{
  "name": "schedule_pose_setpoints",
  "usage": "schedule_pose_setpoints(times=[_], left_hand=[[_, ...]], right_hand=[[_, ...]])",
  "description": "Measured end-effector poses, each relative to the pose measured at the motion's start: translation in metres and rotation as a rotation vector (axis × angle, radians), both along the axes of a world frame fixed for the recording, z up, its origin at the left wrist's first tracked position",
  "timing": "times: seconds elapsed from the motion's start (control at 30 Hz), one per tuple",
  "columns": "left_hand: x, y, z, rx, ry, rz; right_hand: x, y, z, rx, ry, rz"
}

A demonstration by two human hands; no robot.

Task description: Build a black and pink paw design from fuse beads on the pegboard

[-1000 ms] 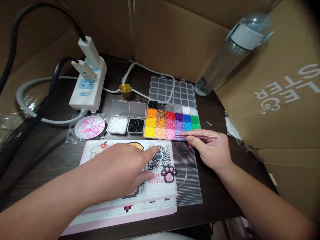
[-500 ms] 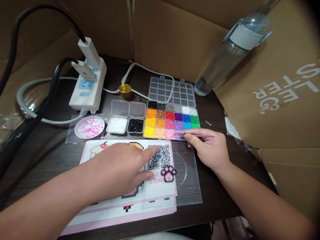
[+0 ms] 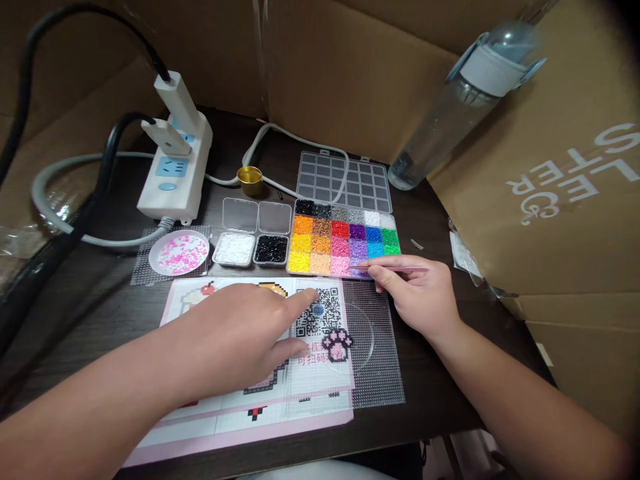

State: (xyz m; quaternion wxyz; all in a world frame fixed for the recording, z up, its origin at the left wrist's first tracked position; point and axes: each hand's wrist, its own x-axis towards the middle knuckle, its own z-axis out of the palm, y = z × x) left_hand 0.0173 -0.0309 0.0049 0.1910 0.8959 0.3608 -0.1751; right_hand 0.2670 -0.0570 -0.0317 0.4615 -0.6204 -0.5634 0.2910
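Observation:
Between its thumb and fingers, my right hand holds a pair of pink tweezers. Their tips reach over the pink and lilac compartments at the front of the bead box, whose grid is filled with many colours. My left hand rests on the pattern sheets and the clear pegboard, thumb and index finger spread apart, holding nothing. A paw shape of black and pink beads lies on the pegboard, right of the left thumb.
Small boxes of white beads and black beads stand left of the bead box. A dish of pink beads, a power strip, a gold cup and a tall bottle surround the work. Cardboard walls enclose the table.
Almost nothing differs. The view has shifted very slightly; both hands and the tweezers keep their places.

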Motion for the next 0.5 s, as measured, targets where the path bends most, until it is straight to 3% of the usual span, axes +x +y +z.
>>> schedule_pose_setpoints(times=[0.3,0.37,0.5], left_hand=[[-0.002,0.001,-0.001,0.011,0.01,-0.011],[-0.003,0.001,-0.003,0.006,-0.003,-0.012],[-0.002,0.002,-0.005,-0.008,-0.002,-0.012]], right_hand=[[0.014,-0.002,-0.004,0.013,0.17,0.105],[0.02,-0.006,-0.004,0.009,0.254,0.219],[0.023,-0.011,-0.001,-0.036,0.343,0.581]])
